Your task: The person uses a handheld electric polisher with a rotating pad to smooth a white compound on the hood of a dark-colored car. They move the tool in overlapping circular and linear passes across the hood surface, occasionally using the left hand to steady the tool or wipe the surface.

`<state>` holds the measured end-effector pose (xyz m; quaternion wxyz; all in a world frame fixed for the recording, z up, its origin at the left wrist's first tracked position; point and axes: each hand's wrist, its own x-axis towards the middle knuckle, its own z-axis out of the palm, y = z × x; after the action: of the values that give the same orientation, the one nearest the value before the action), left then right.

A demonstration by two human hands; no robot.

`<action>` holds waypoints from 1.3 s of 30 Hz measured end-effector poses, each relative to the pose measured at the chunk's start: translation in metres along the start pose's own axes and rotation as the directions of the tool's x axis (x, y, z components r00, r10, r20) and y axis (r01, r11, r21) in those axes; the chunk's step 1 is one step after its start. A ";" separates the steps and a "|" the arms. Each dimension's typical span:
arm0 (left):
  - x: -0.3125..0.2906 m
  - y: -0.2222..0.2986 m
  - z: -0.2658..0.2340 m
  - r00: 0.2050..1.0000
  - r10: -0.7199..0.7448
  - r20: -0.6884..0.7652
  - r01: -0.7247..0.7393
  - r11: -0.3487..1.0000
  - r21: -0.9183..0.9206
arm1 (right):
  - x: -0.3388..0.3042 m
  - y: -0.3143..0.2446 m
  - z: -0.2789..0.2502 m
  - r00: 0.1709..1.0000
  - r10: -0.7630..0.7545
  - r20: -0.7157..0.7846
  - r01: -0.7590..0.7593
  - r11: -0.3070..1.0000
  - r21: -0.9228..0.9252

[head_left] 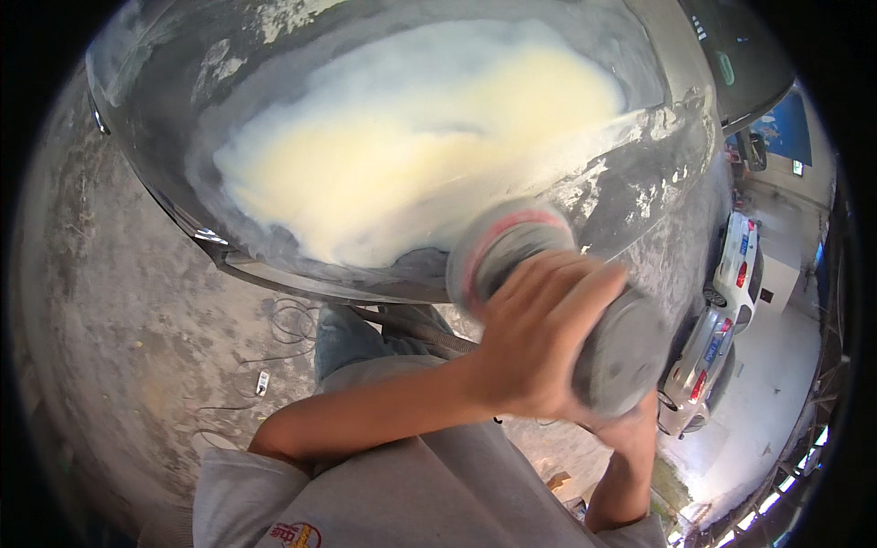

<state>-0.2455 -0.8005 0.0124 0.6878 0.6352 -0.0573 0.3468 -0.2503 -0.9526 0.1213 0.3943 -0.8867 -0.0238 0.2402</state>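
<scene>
A dark power sander point(626, 352) with a red-ringed round pad is tilted against the near edge of a dark car panel point(658, 173). Across the panel spreads a wide patch of pale yellow and white filler point(365, 173), its borders sanded to grey. My left hand point(544, 324) wraps over the sander's body just behind the pad, blurred by motion. Below the sander's rear end is my right hand point(621, 427), closed on it, with most of its fingers hidden behind the tool and my left hand.
A ribbed hose point(425, 336) runs under the panel's near edge, by my legs. On the dusty concrete floor point(155, 320) lie loose cables and a small white power strip point(263, 383). A white car point(735, 260) and a silver car point(699, 365) stand off to the right.
</scene>
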 end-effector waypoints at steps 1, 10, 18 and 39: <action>-0.008 0.000 -0.010 0.999 -0.026 0.044 0.027 1.000 -0.006 | 0.000 -0.003 0.004 0.987 -0.112 0.117 0.115 0.993 -0.026; -0.014 -0.011 0.017 0.982 0.059 -0.180 -0.069 0.996 -0.050 | -0.002 0.004 -0.004 1.000 0.003 -0.014 -0.003 0.999 0.037; -0.046 -0.007 -0.016 0.916 0.102 -0.388 -0.149 0.984 -0.093 | 0.003 -0.018 0.015 0.924 0.048 0.379 0.072 0.952 -0.296; -0.079 0.008 -0.087 0.936 0.173 -0.306 -0.170 0.985 0.039 | -0.007 -0.040 0.070 0.888 0.001 0.461 0.215 0.883 -0.417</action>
<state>-0.3411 -0.7532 -0.0380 0.6517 0.5699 -0.0024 0.5005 -0.2813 -0.8787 0.1123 0.1713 -0.8719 -0.2201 0.4024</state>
